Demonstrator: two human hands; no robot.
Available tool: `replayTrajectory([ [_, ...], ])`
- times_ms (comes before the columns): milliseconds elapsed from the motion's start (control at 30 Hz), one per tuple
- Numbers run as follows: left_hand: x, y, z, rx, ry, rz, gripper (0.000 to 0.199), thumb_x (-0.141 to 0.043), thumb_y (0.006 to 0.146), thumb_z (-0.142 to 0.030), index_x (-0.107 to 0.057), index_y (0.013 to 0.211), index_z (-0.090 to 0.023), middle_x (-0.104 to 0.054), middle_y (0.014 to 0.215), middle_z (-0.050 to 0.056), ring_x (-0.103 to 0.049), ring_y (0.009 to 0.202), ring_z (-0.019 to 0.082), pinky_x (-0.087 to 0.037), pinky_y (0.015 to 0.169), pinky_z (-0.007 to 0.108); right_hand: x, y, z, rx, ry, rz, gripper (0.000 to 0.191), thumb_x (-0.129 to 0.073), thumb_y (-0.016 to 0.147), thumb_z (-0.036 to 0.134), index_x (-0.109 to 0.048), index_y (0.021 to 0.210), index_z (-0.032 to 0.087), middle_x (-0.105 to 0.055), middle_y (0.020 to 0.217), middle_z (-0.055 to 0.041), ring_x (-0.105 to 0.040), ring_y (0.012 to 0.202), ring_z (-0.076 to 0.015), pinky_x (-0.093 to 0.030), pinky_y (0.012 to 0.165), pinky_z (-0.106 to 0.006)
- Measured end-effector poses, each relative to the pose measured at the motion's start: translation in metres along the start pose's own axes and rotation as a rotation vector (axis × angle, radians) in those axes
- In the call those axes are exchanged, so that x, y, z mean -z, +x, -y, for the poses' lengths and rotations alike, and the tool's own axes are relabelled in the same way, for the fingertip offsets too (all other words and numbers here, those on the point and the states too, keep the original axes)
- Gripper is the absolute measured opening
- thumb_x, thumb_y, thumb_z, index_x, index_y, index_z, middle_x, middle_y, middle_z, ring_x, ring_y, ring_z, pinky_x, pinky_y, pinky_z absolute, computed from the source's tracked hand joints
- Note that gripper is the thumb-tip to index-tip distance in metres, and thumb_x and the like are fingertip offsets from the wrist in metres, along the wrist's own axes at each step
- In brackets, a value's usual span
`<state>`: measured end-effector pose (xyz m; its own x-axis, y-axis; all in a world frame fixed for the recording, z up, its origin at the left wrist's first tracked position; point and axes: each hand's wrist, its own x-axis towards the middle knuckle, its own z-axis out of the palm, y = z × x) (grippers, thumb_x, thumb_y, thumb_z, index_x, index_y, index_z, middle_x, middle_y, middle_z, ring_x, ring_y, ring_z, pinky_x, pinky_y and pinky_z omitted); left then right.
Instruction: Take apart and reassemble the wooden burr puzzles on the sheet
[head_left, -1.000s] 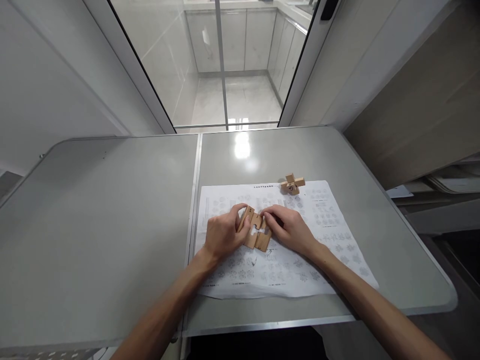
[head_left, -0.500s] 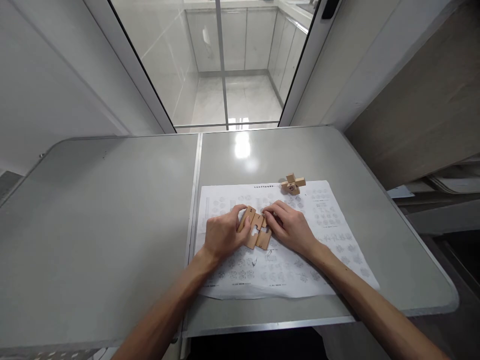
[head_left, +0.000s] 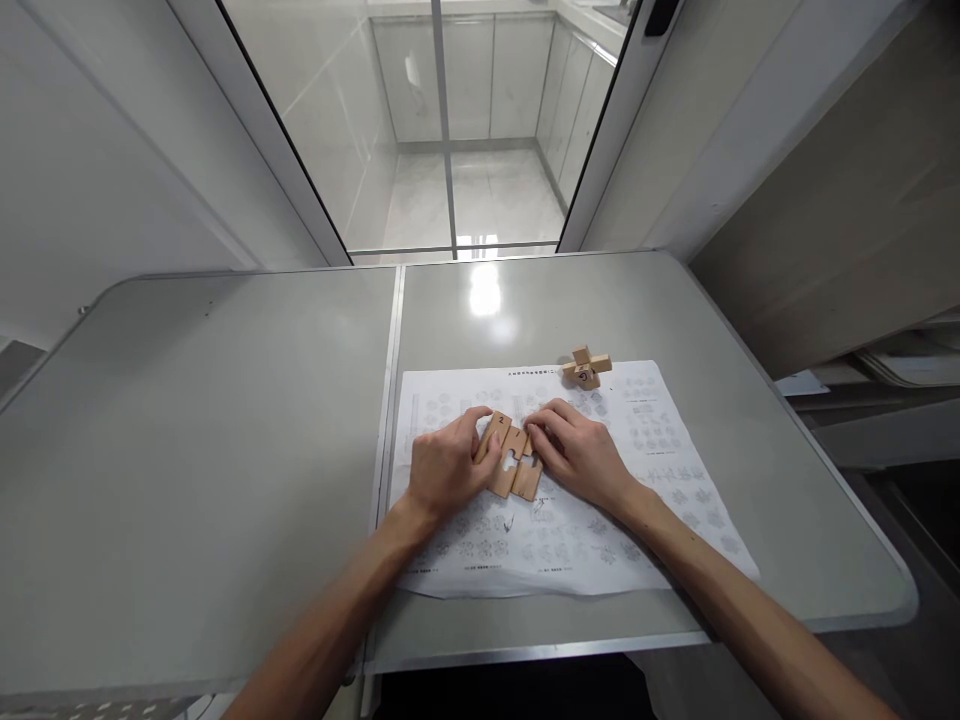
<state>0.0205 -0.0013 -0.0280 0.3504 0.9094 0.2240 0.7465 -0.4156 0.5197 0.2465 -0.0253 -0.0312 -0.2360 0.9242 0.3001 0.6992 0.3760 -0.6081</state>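
Note:
Several flat wooden puzzle pieces lie side by side on a printed sheet (head_left: 480, 580) between my hands. The piece marked 2 (head_left: 500, 424) is gripped by my left hand (head_left: 448, 460), thumb on top and index finger at its far edge. Beside it sits a notched piece marked 1 (head_left: 515, 440), and nearer to me a lower piece (head_left: 527, 481) touches the group. My right hand (head_left: 579, 450) has its curled fingers pressed at the right edge of the group, on a piece they mostly cover.
An interlocked wooden puzzle (head_left: 585, 369) stands at the sheet's far edge. The grey folding table (head_left: 247, 430) has a metal seam (head_left: 391, 330) left of the sheet. A glass door (head_left: 487, 130) rises behind the table; a shelf with papers (head_left: 915, 355) is at right.

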Motion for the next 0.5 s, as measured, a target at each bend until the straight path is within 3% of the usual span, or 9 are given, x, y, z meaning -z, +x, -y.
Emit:
replayTrajectory([
  [333,0.0010,-0.0001,-0.0015,-0.019,0.029,-0.022,0.027,-0.063,0.101,-0.032,-0.069,0.123,-0.019,-0.064,0.068,-0.003,-0.060,0.060,0.015,-0.036,0.061,0.027,0.0016,0.0004,-0.0004,-0.005,0.009,0.013,0.022,-0.048,0.113,0.027,-0.068,0.106,0.022,-0.071,0.103,-0.0085,-0.062,0.069,-0.0168,-0.046,0.062,-0.031],
  [500,0.0037,0.0021,-0.0026,-0.210,0.070,-0.076,0.020,-0.059,0.103,-0.027,-0.066,0.119,-0.018,-0.071,0.088,0.003,-0.066,0.073,0.019,-0.046,0.065,0.030,0.0020,0.0014,0.0014,-0.010,0.007,0.003,0.025,-0.044,0.115,0.030,-0.066,0.106,0.022,-0.071,0.100,-0.0073,-0.062,0.070,-0.0180,-0.047,0.062,-0.032],
])
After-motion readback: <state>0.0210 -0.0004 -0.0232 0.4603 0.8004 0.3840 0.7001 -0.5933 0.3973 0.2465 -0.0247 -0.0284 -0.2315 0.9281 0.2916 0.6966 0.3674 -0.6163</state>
